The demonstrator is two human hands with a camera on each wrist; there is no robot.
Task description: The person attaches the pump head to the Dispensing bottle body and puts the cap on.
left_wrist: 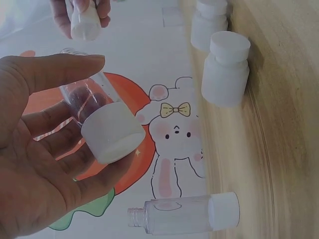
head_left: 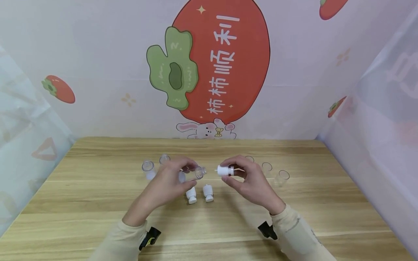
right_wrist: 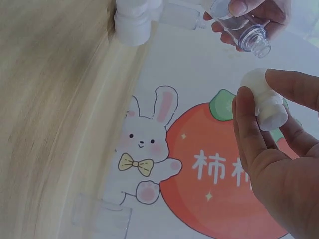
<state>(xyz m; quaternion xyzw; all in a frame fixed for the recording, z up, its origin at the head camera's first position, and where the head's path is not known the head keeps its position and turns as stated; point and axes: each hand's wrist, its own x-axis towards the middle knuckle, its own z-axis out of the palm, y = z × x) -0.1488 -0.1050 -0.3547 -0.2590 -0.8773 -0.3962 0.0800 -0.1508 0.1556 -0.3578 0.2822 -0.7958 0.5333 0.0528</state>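
Observation:
My left hand (head_left: pixel 173 177) holds a clear bottle (head_left: pixel 199 172) with a white base (left_wrist: pixel 112 133). The bottle lies sideways in the fingers, its bare threaded neck (right_wrist: pixel 260 49) turned towards the right hand. Opposite it, my right hand (head_left: pixel 251 179) pinches a white pump head (head_left: pixel 224 170) between thumb and fingers. Its thin stem points left at the bottle's neck, with a small gap between them. Below the hands, two more white pump heads (head_left: pixel 191 195) (head_left: pixel 208 193) are on the wooden table.
Further clear bottles with white bases (head_left: pixel 148 171) (left_wrist: pixel 187 215) stand left of and behind the left hand. Several clear caps (head_left: pixel 282 178) (right_wrist: pixel 102 215) are on the table to the right. A printed backdrop (head_left: pixel 114 43) rises along the table's back edge.

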